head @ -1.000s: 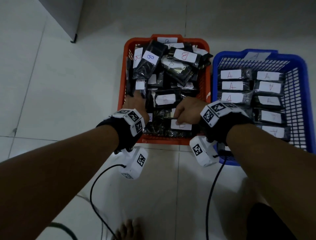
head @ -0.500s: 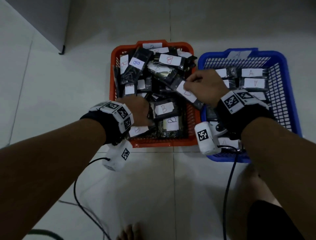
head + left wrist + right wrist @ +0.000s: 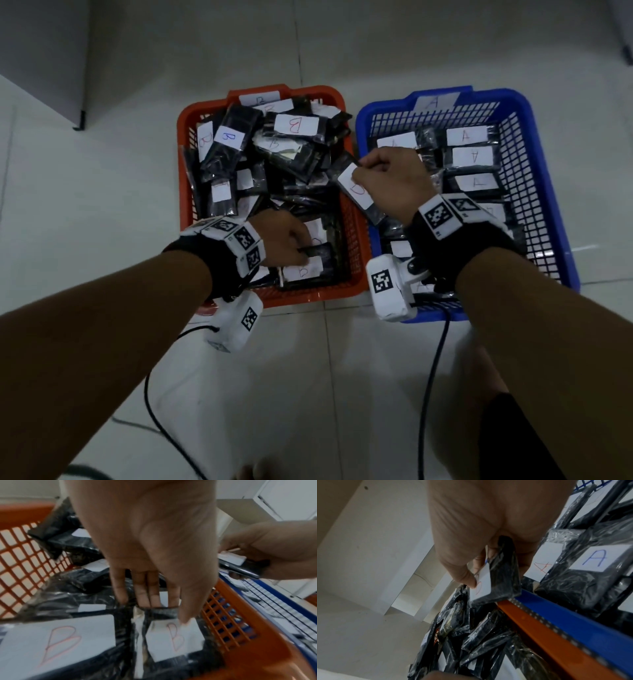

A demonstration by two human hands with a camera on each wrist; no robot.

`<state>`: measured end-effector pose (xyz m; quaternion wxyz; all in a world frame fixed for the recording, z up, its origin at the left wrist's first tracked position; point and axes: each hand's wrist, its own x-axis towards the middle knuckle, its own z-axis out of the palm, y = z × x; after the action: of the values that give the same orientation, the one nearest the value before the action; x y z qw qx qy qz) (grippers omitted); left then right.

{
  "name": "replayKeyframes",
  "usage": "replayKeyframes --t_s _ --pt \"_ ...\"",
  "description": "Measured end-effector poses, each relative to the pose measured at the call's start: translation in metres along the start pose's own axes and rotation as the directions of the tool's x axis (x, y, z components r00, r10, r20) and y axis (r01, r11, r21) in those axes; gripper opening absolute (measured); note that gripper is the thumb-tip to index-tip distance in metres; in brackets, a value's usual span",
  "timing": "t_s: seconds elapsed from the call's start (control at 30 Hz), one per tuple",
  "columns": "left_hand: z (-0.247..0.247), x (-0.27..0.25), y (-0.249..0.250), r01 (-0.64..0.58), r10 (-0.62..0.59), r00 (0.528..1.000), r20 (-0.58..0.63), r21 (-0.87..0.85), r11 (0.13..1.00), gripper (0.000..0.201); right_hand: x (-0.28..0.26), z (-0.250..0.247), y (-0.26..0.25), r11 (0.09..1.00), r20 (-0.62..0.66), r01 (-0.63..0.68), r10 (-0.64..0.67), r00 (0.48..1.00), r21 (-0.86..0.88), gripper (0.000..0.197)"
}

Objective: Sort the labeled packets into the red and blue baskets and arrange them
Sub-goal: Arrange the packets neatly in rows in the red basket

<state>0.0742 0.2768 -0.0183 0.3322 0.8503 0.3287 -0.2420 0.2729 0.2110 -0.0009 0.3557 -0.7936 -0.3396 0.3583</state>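
Observation:
The red basket holds a loose heap of black packets with white B labels. The blue basket beside it on the right holds rows of packets labelled A. My right hand pinches a black packet with a red-lettered label, tilted, above the two touching rims; the right wrist view shows thumb and fingers on this held packet. My left hand is low in the near part of the red basket, its fingers and thumb pinching the top edge of a B packet.
Both baskets stand on a pale tiled floor. Two black cables run from the wrist cameras towards me. A grey cabinet stands at the far left. Toes of a bare foot show at the bottom edge.
My right hand lifted a packet out of the near part of the red basket and carried it up and right to the basket rims. My left hand shifted to the near packets.

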Motion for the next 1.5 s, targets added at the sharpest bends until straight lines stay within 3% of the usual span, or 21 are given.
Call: replayKeyframes --t_s 0.07,0.13,0.17,0.3,0.5,0.6,0.67,0.77,0.87,0.97,1.07,1.17,1.3,1.5 --pt "-0.006 0.002 -0.004 0.027 -0.029 0.976 -0.217 -0.014 1.000 0.014 0.002 -0.001 0.000 1.000 -0.004 0.000 0.000 1.000 0.005 0.005" --pt "-0.011 0.005 -0.005 0.058 -0.022 0.900 -0.435 0.069 0.996 0.020 0.003 -0.001 0.000 1.000 -0.004 0.000 0.000 1.000 0.009 0.005" --pt "-0.014 0.007 -0.004 0.043 0.026 0.880 -0.474 0.133 0.990 0.023 0.004 -0.001 0.000 1.000 -0.004 0.001 -0.001 1.000 0.016 0.006" --pt "-0.015 0.019 0.008 -0.150 0.257 0.907 -0.333 0.314 0.937 0.031 0.005 0.000 0.001 1.000 -0.001 -0.003 0.003 1.000 0.023 0.007" --pt "-0.011 0.037 0.019 -0.135 0.250 0.952 -0.175 0.493 0.859 0.041 0.005 -0.008 0.006 0.999 -0.019 0.002 -0.001 1.000 0.051 0.015" --pt "-0.004 0.040 0.021 -0.077 0.219 0.960 -0.175 0.586 0.807 0.048 0.003 -0.012 0.011 0.998 -0.019 -0.016 0.017 1.000 0.062 0.013" --pt "-0.006 0.040 0.023 -0.078 0.198 0.962 -0.191 0.500 0.863 0.048 0.001 -0.013 0.013 0.997 -0.018 -0.032 0.033 0.999 0.068 0.010" --pt "-0.013 0.033 0.026 -0.085 0.132 0.971 -0.198 0.226 0.970 0.045 0.000 -0.014 0.012 0.997 -0.013 -0.044 0.045 0.999 0.058 0.008" --pt "-0.016 0.025 0.031 -0.014 0.016 0.993 -0.118 0.016 1.000 0.033 0.001 -0.014 0.009 0.997 -0.003 -0.045 0.046 0.999 0.067 0.007" --pt "-0.015 0.022 0.030 -0.008 0.008 0.998 -0.069 0.007 1.000 0.024 0.003 -0.013 0.007 0.998 0.000 -0.042 0.042 0.999 0.054 0.006" --pt "-0.011 0.022 0.024 0.055 -0.055 0.998 0.001 -0.043 0.998 0.037 0.006 -0.011 0.006 0.999 -0.006 -0.027 0.028 1.000 0.031 0.007" --pt "-0.008 0.021 0.025 0.091 -0.091 0.996 -0.017 -0.001 0.996 0.038 0.007 -0.009 0.007 1.000 -0.013 -0.018 0.018 1.000 0.023 0.007" --pt "-0.011 0.026 0.026 0.192 -0.191 0.981 0.025 -0.036 0.981 0.056 0.005 -0.008 0.009 1.000 -0.025 -0.012 0.012 1.000 0.004 0.008" --pt "-0.025 0.023 0.021 0.223 -0.224 0.967 0.121 0.025 0.975 0.045 0.004 -0.009 0.006 1.000 -0.019 0.001 -0.001 1.000 -0.019 0.008"
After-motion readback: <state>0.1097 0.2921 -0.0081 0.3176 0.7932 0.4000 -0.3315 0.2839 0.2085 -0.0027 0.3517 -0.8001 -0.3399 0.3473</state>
